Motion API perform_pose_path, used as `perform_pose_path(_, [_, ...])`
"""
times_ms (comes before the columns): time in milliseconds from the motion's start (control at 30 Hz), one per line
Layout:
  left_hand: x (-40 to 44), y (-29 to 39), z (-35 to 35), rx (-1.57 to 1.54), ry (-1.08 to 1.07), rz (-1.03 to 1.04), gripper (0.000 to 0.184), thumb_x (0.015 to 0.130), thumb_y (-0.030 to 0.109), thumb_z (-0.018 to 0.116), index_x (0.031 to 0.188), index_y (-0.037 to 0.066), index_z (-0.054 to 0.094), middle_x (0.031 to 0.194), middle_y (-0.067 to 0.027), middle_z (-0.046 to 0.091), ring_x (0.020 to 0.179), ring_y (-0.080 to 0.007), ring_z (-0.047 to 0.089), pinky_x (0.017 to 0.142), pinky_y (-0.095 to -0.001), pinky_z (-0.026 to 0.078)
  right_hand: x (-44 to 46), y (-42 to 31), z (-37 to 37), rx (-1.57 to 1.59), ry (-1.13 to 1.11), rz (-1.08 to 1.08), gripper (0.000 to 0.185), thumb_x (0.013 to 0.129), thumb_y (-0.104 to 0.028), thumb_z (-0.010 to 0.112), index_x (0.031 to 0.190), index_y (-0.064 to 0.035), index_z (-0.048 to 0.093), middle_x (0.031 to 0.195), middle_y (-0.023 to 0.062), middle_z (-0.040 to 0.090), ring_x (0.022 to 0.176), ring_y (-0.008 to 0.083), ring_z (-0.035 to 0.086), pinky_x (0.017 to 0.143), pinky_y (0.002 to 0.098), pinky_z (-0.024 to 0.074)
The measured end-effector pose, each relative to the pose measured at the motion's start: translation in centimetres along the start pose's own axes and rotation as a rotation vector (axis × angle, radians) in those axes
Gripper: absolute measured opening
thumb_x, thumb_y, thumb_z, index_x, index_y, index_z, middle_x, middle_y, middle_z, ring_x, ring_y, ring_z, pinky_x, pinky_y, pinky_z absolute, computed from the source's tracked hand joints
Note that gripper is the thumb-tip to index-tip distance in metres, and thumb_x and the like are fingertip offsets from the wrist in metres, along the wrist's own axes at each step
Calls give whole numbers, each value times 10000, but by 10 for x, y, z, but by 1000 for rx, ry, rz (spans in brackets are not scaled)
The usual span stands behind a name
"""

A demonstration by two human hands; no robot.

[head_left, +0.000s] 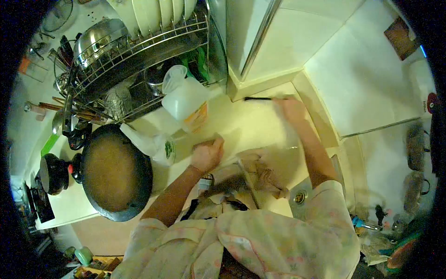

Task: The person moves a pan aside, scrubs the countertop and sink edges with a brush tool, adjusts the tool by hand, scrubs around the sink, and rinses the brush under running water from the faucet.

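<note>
Left of and nearer than the plastic jug (181,103) sits a dark frying pan (116,172). In front of the jug, the left hand (207,153) curls closed; whether it grips anything, I cannot tell. Right of the jug, the right hand (291,109) pinches a slim black tool (258,98) by the desk's (241,123) back corner. Behind the jug stands a wire dish rack (139,43).

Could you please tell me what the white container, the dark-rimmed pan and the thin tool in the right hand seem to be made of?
White container: probably plastic, smooth, given its milky, translucent body. Dark-rimmed pan: likely metal, with a matt, brownish interior; a coating cannot be confirmed. Thin tool: black and dull, but too small to tell plastic from metal.
</note>
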State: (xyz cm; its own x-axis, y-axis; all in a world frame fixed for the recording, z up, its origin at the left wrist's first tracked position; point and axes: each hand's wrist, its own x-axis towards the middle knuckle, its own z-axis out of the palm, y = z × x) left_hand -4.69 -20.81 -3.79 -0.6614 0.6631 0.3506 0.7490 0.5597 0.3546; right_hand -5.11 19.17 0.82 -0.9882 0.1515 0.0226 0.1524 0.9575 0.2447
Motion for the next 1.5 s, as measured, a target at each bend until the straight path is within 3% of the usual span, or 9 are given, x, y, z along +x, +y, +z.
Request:
perform_pose_path(67, [-4, -1, 1, -18, 5, -21, 110, 909, 214, 617, 965, 132, 570, 656, -109, 651, 538, -312, 653, 512, -461, 540, -5, -61, -37, 76, 175, -203, 343, 923, -141, 570, 1181, -307, 724, 953, 75, 708, 905, 270, 671, 752, 394, 574])
perform_pose_path(267, [0, -1, -1, 39, 34, 14, 111, 912, 226, 617, 953, 135, 569, 612, -112, 630, 503, -302, 640, 460, -443, 522, 9, 8, -72, -174, -82, -125, 384, 905, -131, 544, 1189, -321, 721, 983, 72, 686, 922, 264, 650, 763, 378, 571])
perform_pose_path(400, [-3, -2, 3, -17, -1, -15, 106, 918, 230, 609, 955, 138, 570, 587, -106, 618, 488, -312, 634, 454, -449, 523, 25, -38, -27, 149, 60, -183, 336, 944, -148, 534, 1185, -280, 728, 1022, 104, 713, 945, 273, 674, 828, 381, 563])
perform_pose_path(500, [-6, -8, 6, -26, 32, 12, 123, 917, 226, 607, 994, 137, 569, 581, -108, 612, 481, -314, 630, 451, -451, 522, 32, 23, -30, 124, -85, -165, 301, 955, -157, 536, 1159, -244, 738, 1056, 112, 723, 979, 275, 684, 865, 389, 555])
perform_pose_path(600, [1, -5, 5, -12, 22, 3, 140, 918, 219, 603, 1020, 134, 561, 573, -105, 605, 468, -310, 624, 437, -447, 516, 16, 13, -65, 43, 3, -213, 298, 946, -167, 533, 1151, -222, 741, 1031, 117, 723, 932, 295, 683, 840, 402, 561])
perform_pose_path(733, [0, -4, 2, 10, -21, -21, 120, 918, 211, 595, 990, 124, 555, 572, -100, 606, 458, -311, 620, 435, -454, 514, 9, -28, -4, 105, 178, -178, 334, 921, -148, 541, 1185, -237, 727, 918, 127, 712, 855, 319, 674, 785, 425, 563])
perform_pose_path(933, [1, 1, -5, -23, 6, -15, 115, 902, 207, 601, 963, 120, 557, 603, -106, 619, 506, -309, 635, 474, -457, 524, -59, -54, -35, 158, -44, -58, 406, 928, -135, 522, 1292, -262, 651, 881, 149, 680, 754, 332, 667, 676, 429, 566])
perform_pose_path(1300, [-3, -5, 7, -48, 33, 27, 109, 905, 202, 594, 969, 129, 545, 576, -125, 609, 490, -333, 632, 461, -483, 520, -55, -164, -30, 416, -90, -62, 558, 881, -75, 580, 1432, -127, 507, 787, 219, 654, 710, 381, 660, 647, 461, 548])
perform_pose_path(1500, [-4, -3, 6, -38, -8, 7, 130, 900, 219, 601, 983, 140, 541, 578, -137, 620, 492, -331, 642, 453, -483, 522, -66, -196, -61, 495, -107, 33, 363, 934, -181, 520, 1260, -25, 552, 965, 232, 689, 872, 425, 680, 751, 534, 551])
